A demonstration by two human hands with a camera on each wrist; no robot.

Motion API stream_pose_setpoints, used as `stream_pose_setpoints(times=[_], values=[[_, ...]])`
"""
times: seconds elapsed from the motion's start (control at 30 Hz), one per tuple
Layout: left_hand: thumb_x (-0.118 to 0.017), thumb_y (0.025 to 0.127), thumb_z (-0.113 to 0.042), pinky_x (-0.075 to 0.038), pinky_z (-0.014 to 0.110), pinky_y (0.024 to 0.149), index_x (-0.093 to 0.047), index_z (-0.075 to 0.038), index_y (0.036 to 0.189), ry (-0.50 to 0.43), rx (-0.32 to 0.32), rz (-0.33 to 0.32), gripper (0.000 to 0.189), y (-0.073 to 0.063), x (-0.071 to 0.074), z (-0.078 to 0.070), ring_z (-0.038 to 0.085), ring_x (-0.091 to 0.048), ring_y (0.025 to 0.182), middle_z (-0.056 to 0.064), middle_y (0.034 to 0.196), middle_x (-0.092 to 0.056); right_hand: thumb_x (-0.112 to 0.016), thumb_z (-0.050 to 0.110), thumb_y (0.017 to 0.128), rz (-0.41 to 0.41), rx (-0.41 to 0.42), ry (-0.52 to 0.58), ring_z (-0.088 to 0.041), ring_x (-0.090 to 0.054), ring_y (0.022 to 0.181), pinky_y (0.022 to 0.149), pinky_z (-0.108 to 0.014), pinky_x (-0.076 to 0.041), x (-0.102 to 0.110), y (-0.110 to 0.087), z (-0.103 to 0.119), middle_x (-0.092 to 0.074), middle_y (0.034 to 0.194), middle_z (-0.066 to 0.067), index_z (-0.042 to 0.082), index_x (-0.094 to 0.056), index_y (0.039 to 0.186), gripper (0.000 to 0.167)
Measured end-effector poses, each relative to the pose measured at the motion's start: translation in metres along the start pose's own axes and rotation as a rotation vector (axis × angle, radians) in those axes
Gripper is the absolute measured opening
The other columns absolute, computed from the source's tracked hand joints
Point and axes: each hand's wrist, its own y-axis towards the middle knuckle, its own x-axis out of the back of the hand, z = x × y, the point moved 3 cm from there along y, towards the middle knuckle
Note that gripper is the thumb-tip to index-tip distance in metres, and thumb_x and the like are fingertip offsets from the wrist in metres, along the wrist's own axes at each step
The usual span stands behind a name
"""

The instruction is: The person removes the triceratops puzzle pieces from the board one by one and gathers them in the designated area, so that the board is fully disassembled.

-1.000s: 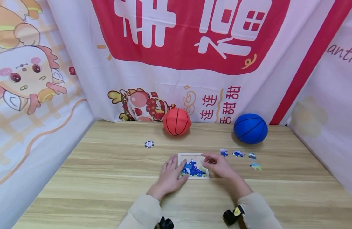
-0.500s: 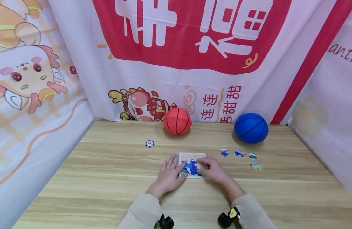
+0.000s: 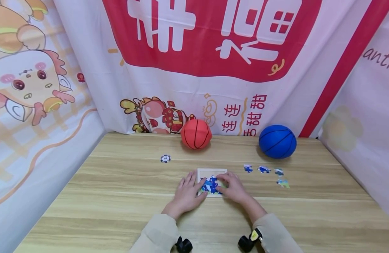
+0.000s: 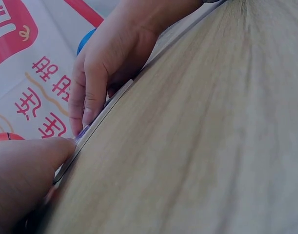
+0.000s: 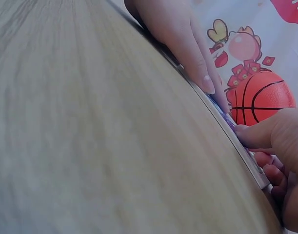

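Observation:
A small jigsaw puzzle (image 3: 210,185) of a blue figure lies in a white-rimmed frame (image 3: 212,170) on the table. My left hand (image 3: 188,192) rests flat along the frame's left side, fingers extended and thumb at the lower puzzle edge. From the right, my right hand (image 3: 234,187) reaches over the frame. Its thumb and forefinger touch the puzzle's right part, spread apart, with blue pieces showing between them. In the right wrist view, the right thumb (image 5: 258,134) presses on the puzzle surface. The palm hides the frame's lower right. No loose piece is visible in either hand.
Several loose puzzle pieces (image 3: 264,169) lie right of the frame. A round chip-like disc (image 3: 165,159) is at the left. A red ball (image 3: 196,134) and a blue ball (image 3: 277,142) stand at the table's back edge, before a printed cloth (image 3: 169,84).
My right hand has moved left, from the frame's right edge onto the puzzle, and its thumb and forefinger have come down on the pieces. The left hand has stayed in place.

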Motion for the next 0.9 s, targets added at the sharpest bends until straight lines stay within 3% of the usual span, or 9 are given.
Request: stream_pose_setpoints(times=[0.47, 0.7, 0.9], values=[[-0.035, 0.088, -0.048, -0.006, 0.047, 0.099, -0.035, -0.019, 0.133, -0.012, 0.001, 0.003, 0.054, -0.0003, 0.0011, 0.001, 0.031, -0.006, 0.127, 0.017, 0.141, -0.011, -0.066, 0.013, 0.075, -0.058, -0.025, -0.018, -0.024, -0.041, 0.095, 0.081, -0.041, -0.034, -0.0051, 0.0036, 0.0009, -0.05, 0.089, 0.001, 0.01, -0.061, 0.1, 0.025], [-0.036, 0.088, -0.048, -0.006, 0.047, 0.1, -0.035, -0.019, 0.133, -0.019, 0.002, 0.004, 0.054, 0.0001, 0.0009, 0.0023, 0.031, -0.005, 0.127, 0.016, 0.141, -0.01, -0.067, 0.008, 0.073, -0.096, 0.003, 0.006, -0.021, -0.04, 0.082, 0.073, -0.035, -0.034, -0.0064, 0.0049, 0.0004, -0.047, 0.079, 0.0, 0.011, -0.057, 0.09, 0.02], [-0.035, 0.088, -0.049, -0.007, 0.047, 0.099, -0.034, -0.019, 0.134, -0.024, 0.001, 0.006, 0.055, 0.001, 0.0002, 0.0017, 0.031, -0.005, 0.127, 0.016, 0.141, -0.01, -0.066, 0.004, 0.073, -0.097, -0.029, 0.088, -0.019, -0.043, 0.081, 0.073, -0.035, -0.037, -0.0052, 0.0034, 0.0006, -0.051, 0.083, 0.0, 0.01, -0.058, 0.093, 0.023]])
